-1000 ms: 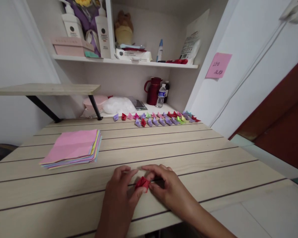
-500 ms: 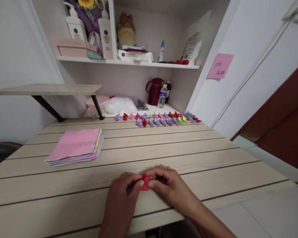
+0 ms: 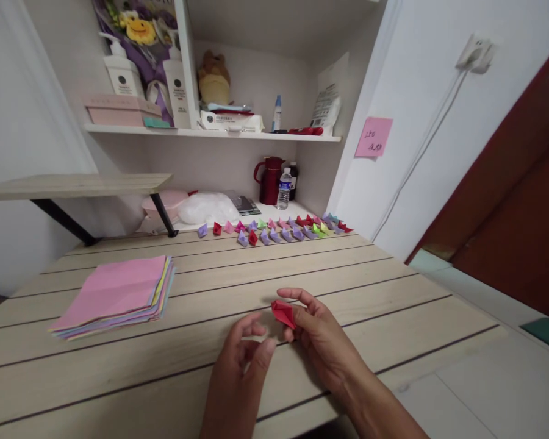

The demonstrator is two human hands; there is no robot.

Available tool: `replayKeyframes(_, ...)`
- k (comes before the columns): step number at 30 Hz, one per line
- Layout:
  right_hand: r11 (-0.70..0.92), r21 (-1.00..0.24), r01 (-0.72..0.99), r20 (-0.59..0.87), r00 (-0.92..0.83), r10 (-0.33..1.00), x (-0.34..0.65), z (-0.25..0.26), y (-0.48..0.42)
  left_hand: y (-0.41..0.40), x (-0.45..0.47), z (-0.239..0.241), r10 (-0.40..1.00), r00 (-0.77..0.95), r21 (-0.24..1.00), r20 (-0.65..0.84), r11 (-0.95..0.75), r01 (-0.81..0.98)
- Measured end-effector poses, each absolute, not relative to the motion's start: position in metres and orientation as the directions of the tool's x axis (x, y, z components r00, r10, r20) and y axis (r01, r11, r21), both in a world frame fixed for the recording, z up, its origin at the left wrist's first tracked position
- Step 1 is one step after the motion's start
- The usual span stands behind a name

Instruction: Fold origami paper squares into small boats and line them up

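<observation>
A small folded red paper boat point(image 3: 283, 313) is pinched between the thumb and fingers of my right hand point(image 3: 322, 335), just above the slatted wooden table point(image 3: 201, 335). Close by on the left, my left hand point(image 3: 244, 360) is apart from the paper, its fingers curled loosely with a gap between thumb and fingertips and nothing between them. Its fingertips are a little blurred. Two rows of small folded paper boats point(image 3: 287, 234) in purple, red, pink and green stand along the table's far edge.
A stack of coloured paper squares point(image 3: 119, 286) lies at the left, pink on top. Behind it stands a small raised wooden shelf point(image 3: 82, 183) on black legs. A plastic bag point(image 3: 208, 208), a dark red jug point(image 3: 269, 181) and a water bottle point(image 3: 284, 189) stand beyond the boats.
My left hand has let go of the red paper and drawn slightly away. My right hand now holds it alone, raised and turned. The view has shifted to the right.
</observation>
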State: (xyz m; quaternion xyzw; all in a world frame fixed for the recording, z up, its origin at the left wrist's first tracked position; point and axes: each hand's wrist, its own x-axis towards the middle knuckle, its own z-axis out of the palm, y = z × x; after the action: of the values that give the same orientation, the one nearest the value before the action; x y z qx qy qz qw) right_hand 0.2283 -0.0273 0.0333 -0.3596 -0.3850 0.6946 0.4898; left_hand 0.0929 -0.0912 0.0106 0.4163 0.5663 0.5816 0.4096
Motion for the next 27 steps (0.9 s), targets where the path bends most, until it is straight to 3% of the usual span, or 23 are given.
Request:
replayKeyframes(5, -0.139, -0.897, -0.42, -0.028, -0.259, 0.966, 0.223, 0.028, -0.034, -0.086, 0.109, 0.015, 0.982, -0.189, 0.997, 0.027, -0.039, -0.062)
replayKeyframes(11, -0.054, -0.938, -0.343, 0.085, -0.375, 0.923, 0.221, 0.022, -0.042, -0.087, 0.112, 0.022, 0.93, -0.366, 0.999, -0.035, 0.028, -0.025)
replayKeyframes(15, 0.173, -0.97, -0.17, 0.229, -0.407, 0.884, 0.229, 0.023, -0.049, -0.088, 0.112, 0.024, 0.868, -0.496, 0.999, -0.036, 0.049, 0.014)
replayKeyframes(21, 0.57, -0.815, 0.108, 0.493, -0.387, 0.779, 0.229, 0.024, -0.054, -0.084, 0.115, 0.019, 0.839, -0.543, 0.996, 0.023, 0.025, 0.08)
replayKeyframes(27, 0.684, -0.703, 0.196, 0.606, -0.34, 0.719, 0.224, 0.02, -0.054, -0.08, 0.116, 0.011, 0.833, -0.553, 0.994, 0.039, 0.023, 0.105)
